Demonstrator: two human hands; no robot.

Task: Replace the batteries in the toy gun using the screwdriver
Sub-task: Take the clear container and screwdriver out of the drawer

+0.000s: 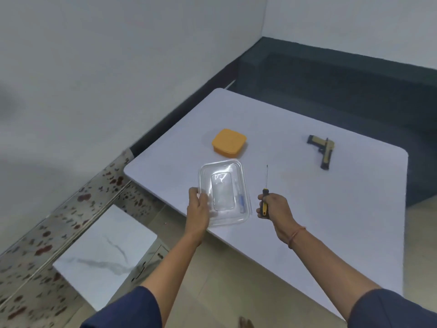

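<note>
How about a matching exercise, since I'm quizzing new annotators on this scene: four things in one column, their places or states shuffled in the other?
Things
1. toy gun
2. screwdriver
3. orange lid
4. clear container

Places or states
A. gripped in the right hand, tip pointing away
B. held at its edge by the left hand
C. lying untouched toward the far right of the table
D. resting on the table just beyond the clear container

Pairs: 1-C, 2-A, 3-D, 4-B
</note>
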